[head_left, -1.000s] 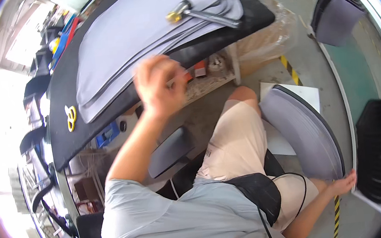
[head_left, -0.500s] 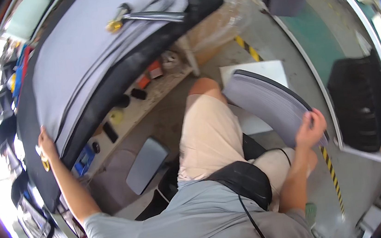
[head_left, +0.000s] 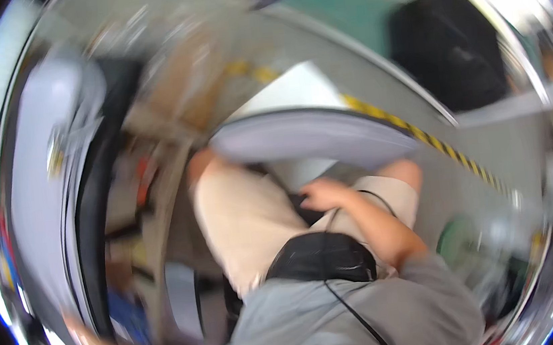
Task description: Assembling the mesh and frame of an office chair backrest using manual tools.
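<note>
We've got the grey panel (head_left: 314,143) lying across our knees, broad, thin and bowed, so likely light and floppy; best taken along its near edge. Our right hand (head_left: 323,194) sits curled at that edge (too blurred to tell if it grips). Left hand (head_left: 80,328) reaches toward the table (head_left: 89,219), grip unclear.

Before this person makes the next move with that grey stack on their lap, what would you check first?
1. Right hand at the near edge of the grey stack: ok; grip hidden.
2. Left hand low by the dark table: cannot tell what it touches, blurred.
3. Stack resting across the knees: ok.
4. Black cable running up toward the right hand: cannot tell if it would snag.
5. View sharp enough to judge: not ok.
</note>
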`<state>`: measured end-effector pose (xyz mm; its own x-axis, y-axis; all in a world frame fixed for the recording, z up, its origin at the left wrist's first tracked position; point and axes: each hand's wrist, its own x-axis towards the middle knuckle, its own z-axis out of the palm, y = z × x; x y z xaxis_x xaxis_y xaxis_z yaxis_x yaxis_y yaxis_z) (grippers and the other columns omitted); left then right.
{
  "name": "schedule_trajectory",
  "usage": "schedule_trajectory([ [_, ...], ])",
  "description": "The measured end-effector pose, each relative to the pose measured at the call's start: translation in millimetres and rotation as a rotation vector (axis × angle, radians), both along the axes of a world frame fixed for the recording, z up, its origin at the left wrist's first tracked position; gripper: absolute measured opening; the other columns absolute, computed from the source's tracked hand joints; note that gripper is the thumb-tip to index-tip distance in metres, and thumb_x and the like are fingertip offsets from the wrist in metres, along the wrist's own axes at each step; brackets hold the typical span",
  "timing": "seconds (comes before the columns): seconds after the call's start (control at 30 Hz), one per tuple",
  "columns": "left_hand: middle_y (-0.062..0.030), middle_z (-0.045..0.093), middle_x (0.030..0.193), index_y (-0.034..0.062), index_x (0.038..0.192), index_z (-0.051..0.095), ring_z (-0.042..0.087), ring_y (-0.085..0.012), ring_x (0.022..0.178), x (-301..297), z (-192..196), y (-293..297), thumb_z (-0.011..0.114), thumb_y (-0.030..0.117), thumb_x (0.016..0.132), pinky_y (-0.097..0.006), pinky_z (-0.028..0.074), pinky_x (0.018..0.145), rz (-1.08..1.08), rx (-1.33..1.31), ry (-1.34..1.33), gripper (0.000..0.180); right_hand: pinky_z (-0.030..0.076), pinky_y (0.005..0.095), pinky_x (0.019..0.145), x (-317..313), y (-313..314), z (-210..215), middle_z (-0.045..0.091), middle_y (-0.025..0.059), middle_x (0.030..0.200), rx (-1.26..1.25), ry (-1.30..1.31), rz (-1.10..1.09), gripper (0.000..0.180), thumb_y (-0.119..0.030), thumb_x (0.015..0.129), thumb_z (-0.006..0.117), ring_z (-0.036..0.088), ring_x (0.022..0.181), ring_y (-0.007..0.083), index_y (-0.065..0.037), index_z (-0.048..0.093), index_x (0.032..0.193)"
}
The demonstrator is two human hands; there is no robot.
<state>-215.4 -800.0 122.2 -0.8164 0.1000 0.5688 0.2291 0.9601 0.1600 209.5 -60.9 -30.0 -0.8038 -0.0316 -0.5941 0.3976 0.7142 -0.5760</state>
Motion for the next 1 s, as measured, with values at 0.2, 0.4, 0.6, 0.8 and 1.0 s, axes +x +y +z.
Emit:
schedule_trajectory([
  [0.2,-0.0243,0.066,0.129,-0.0026,0.135,0.062,0.064,-0.0391,0.115,-150,-52,356,0.046,0.051,0.103,-0.045,0.048,0.1,-0.453,0.051,-0.073,0.064,0.053,0.0492,0.093,-14,-18,20,0.067,0.0181,0.119,-0.023,0.32,-0.014,0.036,-0.033,0.094,0.067,0.064,0.111,0.0388,-0.006,0.066,0.119],
  [0.4,-0.0267,0.064,0.13,-0.0059,0.135,0.06,0.063,-0.0399,0.118,-149,-23,343,0.045,0.05,0.104,-0.044,0.047,0.102,-0.358,-0.09,-0.085,0.066,0.055,0.0415,0.08,8,42,155,0.071,0.0096,0.102,-0.087,0.921,-0.396,0.019,-0.026,0.095,0.068,0.069,0.093,0.032,-0.009,0.071,0.102],
  [0.6,-0.0291,0.063,0.131,-0.0092,0.134,0.058,0.061,-0.0407,0.121,-113,33,252,0.043,0.049,0.104,-0.044,0.046,0.105,-0.137,-0.261,-0.088,0.067,0.054,0.0307,0.066,56,307,138,0.068,0.0029,0.085,0.082,0.902,-1.302,0.012,-0.015,0.095,0.066,0.066,0.073,0.013,-0.004,0.069,0.098],
  [0.8,-0.0314,0.061,0.133,-0.0126,0.134,0.056,0.06,-0.0415,0.123,-47,74,188,0.042,0.048,0.105,-0.043,0.045,0.107,0.088,-0.385,-0.111,0.069,0.052,0.0464,0.099,158,506,227,0.073,0.0191,0.112,1.095,0.515,-1.569,0.037,-0.04,0.095,0.062,0.067,0.113,0.0355,-0.01,0.071,0.114],
  [1.0,-0.0338,0.059,0.134,-0.0159,0.134,0.054,0.058,-0.0423,0.126,75,100,101,0.04,0.046,0.105,-0.042,0.045,0.109,0.379,-0.518,-0.191,0.07,0.048,0.0505,0.106,162,556,282,0.053,0.0251,0.144,1.139,0.484,-1.709,0.051,-0.043,0.1,0.053,0.057,0.129,0.0415,-0.018,0.05,0.144],
])
